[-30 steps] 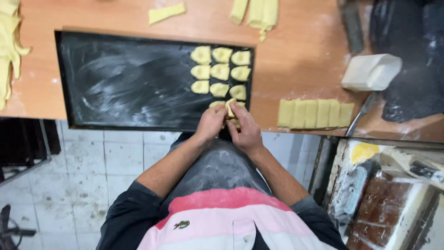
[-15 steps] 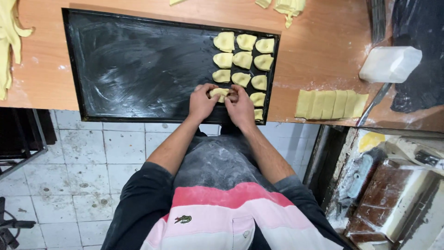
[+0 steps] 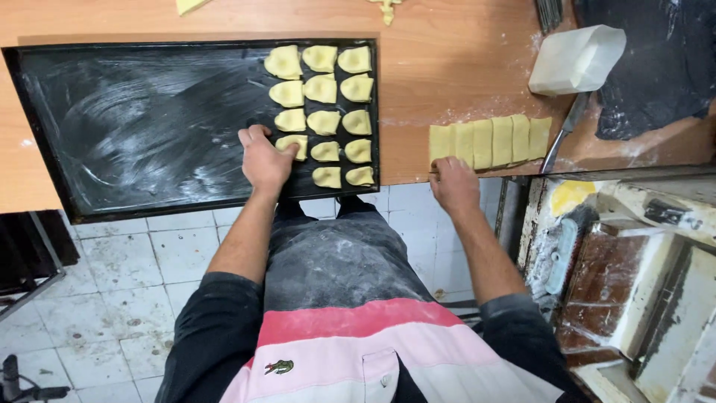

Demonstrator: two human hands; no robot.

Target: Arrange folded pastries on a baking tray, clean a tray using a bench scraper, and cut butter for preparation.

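Thirteen folded pastries (image 3: pixel 322 87) filled the tray's (image 3: pixel 149 127) right end, left hand (image 3: pixel 265 158) fingers resting on the newest, right hand (image 3: pixel 453 185) fingertips touching six unfolded dough squares (image 3: pixel 488 141)

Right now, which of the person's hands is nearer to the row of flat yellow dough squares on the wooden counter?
Right. The right hand rests at the near left end of the row of flat yellow dough squares, apparently touching it; the left hand is over the black baking tray.

Both hands palm-down, L hand (image 3: pixel 265 158) fwd w/ fingers curled, R hand (image 3: pixel 453 186) out to the side.
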